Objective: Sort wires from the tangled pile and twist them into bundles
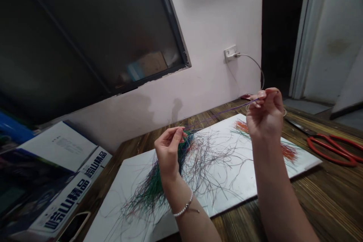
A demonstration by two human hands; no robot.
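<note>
Thin purple strands (238,106) run slantwise between my two hands, above a white board. My left hand (169,146), with a beaded bracelet at the wrist, is closed in a pinch at their lower left end. Higher up and to the right, my right hand (265,115) pinches the other end between thumb and fingers. Whether they are wires or threads I cannot tell. Below my left hand lies a thick green and dark bundle of strands (154,183). Loose tangled strands (207,155) spread beside it. An orange and green bundle (287,152) is partly hidden behind my right forearm.
The white board (238,193) rests on a wooden table (314,189). Red-handled scissors (331,147) lie at the right. White boxes (56,143) and a phone (75,227) are at the left. A cable (256,62) hangs from the wall socket (230,53).
</note>
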